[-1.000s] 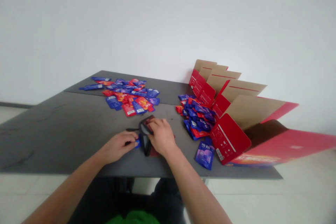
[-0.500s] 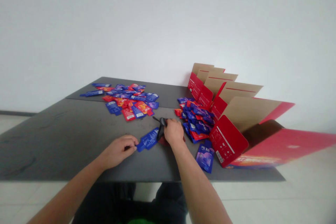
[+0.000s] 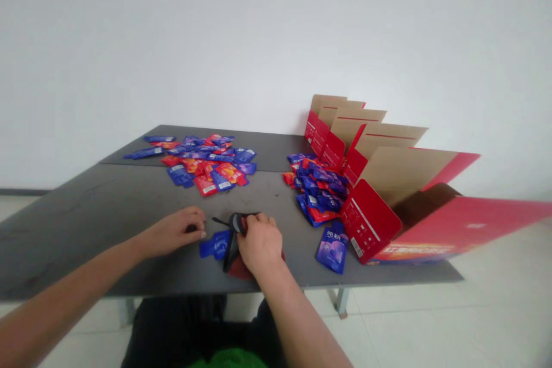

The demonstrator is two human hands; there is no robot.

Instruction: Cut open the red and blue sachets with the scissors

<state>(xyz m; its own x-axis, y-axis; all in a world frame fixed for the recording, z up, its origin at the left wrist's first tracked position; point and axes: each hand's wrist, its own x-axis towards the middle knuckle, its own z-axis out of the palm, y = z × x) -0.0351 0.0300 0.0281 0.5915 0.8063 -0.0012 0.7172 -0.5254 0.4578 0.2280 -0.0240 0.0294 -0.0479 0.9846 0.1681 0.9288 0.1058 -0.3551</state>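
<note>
My right hand [image 3: 261,241] is wrapped round a dark red and black hand tool [image 3: 240,269] with a round black knob and a thin black arm pointing left. The tool stands near the table's front edge, over a flat blue pouch [image 3: 214,246], hiding its right part. Just left of that pouch is my left hand [image 3: 183,231], fingers curled and thumb close to them. I see nothing between them, and whether they touch the pouch's narrow end is unclear. Another blue pouch [image 3: 332,250] with purple fruit printed on it lies to the right.
Flat blue and red pouches [image 3: 207,161] are spread at the back left of the dark table [image 3: 107,213]. A pile of fuller-looking blue and red pouches [image 3: 319,187] lies beside several open red cartons [image 3: 373,224] in a row along the right. A white wall stands behind.
My right hand has brought the tool left and nearer to me, over more of the blue pouch. My left hand has drawn back left from the pouch's end. The view has shifted slightly.
</note>
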